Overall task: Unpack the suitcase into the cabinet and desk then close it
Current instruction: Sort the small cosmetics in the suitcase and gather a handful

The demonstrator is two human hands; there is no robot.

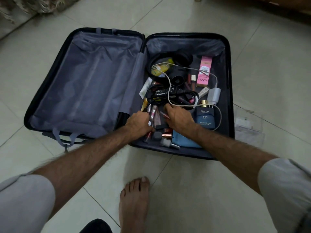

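Note:
A dark suitcase (230, 81) lies open flat on the floor. Its left half (87, 84) shows only grey lining. The right half holds black headphones (176, 61), a pink Pond's box (204, 71), a blue cologne box (206, 119), a black charger with tangled cables (161, 94), a white plug (213, 95) and several small cosmetic tubes (154, 113). My left hand (138, 124) is curled around some of the tubes near the front of that half. My right hand (178, 117) reaches into the pile beside it, pinching a thin tube (164, 114).
Pale floor tiles surround the case. A clear plastic bag (249, 126) lies against the suitcase's right side. A bare foot (133, 204) stands on the tiles in front. A fringed fabric edge (25, 9) is at top left, wooden furniture (286, 7) at top right.

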